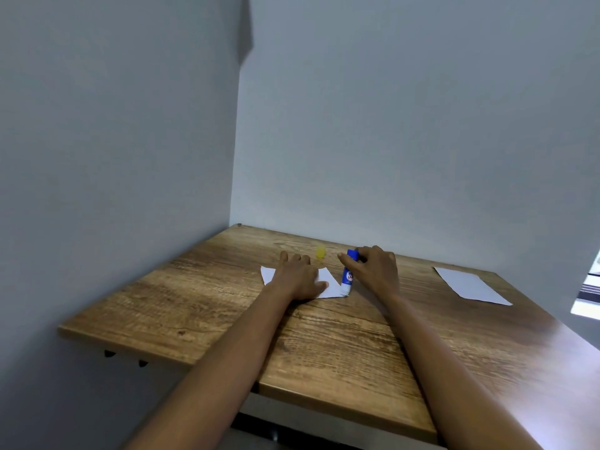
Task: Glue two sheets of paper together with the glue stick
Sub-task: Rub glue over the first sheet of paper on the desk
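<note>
A small white sheet of paper (331, 284) lies on the wooden table, and my left hand (300, 276) presses flat on it with fingers spread. My right hand (376, 267) grips the blue top of the glue stick (348, 274), which points down with its white tip touching the sheet's right edge. The yellow cap (320, 252) stands on the table just beyond my left hand. A second white sheet (470, 285) lies flat far to the right, apart from both hands.
The wooden table (324, 339) stands in a corner, with grey walls close behind and to the left. Its near edge and left edge drop off. A bright window frame (589, 287) shows at the far right.
</note>
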Demonstrator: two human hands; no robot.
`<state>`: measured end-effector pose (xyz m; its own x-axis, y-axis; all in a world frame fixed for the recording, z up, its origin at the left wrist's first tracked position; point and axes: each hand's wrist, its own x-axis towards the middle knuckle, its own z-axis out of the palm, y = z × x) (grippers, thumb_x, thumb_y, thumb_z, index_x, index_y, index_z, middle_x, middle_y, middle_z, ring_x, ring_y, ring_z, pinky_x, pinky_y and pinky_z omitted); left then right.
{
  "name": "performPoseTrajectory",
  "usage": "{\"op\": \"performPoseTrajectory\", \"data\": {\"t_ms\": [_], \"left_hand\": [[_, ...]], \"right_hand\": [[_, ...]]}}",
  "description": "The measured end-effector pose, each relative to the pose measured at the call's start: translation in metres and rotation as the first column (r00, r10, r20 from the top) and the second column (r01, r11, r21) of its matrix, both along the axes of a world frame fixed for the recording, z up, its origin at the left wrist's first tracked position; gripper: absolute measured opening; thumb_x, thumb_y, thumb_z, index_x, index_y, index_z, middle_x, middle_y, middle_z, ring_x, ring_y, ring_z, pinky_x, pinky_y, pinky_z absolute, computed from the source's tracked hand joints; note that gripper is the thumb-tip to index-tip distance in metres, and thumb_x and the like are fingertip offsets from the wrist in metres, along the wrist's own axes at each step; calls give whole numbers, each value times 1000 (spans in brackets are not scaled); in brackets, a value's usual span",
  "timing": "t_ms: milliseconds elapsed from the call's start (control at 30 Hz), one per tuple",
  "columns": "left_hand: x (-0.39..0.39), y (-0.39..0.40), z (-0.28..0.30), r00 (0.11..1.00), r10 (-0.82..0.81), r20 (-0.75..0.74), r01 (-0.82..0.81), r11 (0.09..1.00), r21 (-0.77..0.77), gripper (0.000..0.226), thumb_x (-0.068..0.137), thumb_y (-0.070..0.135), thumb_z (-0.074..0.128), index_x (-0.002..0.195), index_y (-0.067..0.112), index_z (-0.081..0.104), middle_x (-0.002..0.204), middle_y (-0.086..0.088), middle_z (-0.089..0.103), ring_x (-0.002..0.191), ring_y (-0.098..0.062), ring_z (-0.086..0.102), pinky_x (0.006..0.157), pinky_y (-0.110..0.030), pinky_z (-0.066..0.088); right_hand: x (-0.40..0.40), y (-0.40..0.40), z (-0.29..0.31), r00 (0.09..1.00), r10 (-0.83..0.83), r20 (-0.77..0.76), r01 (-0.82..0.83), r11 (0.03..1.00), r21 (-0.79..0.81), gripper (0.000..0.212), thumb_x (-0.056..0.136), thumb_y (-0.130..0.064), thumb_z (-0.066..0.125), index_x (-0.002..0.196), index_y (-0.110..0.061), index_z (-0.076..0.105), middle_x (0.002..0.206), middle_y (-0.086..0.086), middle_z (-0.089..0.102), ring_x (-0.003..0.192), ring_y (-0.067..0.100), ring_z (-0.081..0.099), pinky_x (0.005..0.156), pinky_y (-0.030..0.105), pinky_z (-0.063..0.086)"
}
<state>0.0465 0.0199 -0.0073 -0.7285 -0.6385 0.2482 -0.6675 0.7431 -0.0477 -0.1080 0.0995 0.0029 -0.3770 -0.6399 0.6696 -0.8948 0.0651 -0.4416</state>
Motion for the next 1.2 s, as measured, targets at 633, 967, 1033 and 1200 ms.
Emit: {"op": "performPoseTrajectory", "data": {"t_ms": [633, 967, 1033, 1200], "left_hand": [[-19, 7, 13, 807, -62, -587, 235, 946, 225, 32, 96, 25, 44, 125, 19, 57, 133, -3, 51, 122, -21, 47, 103, -37, 33], [-84, 3, 40, 572, 376, -729, 553, 480, 681, 58, 102, 44, 18, 143, 6, 33, 149, -12, 38, 135, -23, 38, 107, -32, 28], [-90, -1, 38, 568, 406, -716, 560, 447, 698, 57, 102, 42, 18, 140, 4, 37, 146, -13, 42, 132, -24, 42, 99, -27, 32], [-92, -4, 28, 610, 326, -723, 567, 457, 685, 53, 103, 40, 18, 136, 9, 45, 140, -13, 47, 120, -18, 47, 90, -22, 33]], "right_hand": [[-28, -3, -2, 437, 334, 835, -22, 932, -362, 31, 87, -22, 65, 113, -10, 55, 101, 5, 65, 80, 13, 57, 62, 22, 44], [-49, -53, -9, 839, 112, 532, -126, 992, -11, 24, 84, -13, 67, 107, -12, 60, 101, 4, 67, 90, 17, 63, 77, 29, 50], [-53, -59, -10, 864, 90, 495, -122, 992, 32, 24, 81, -12, 67, 103, -10, 59, 98, 3, 67, 86, 17, 62, 67, 25, 47], [-57, -67, -11, 884, 45, 466, -89, 993, 73, 22, 81, -18, 67, 99, -11, 58, 93, 1, 65, 78, 13, 59, 59, 20, 41]]}}
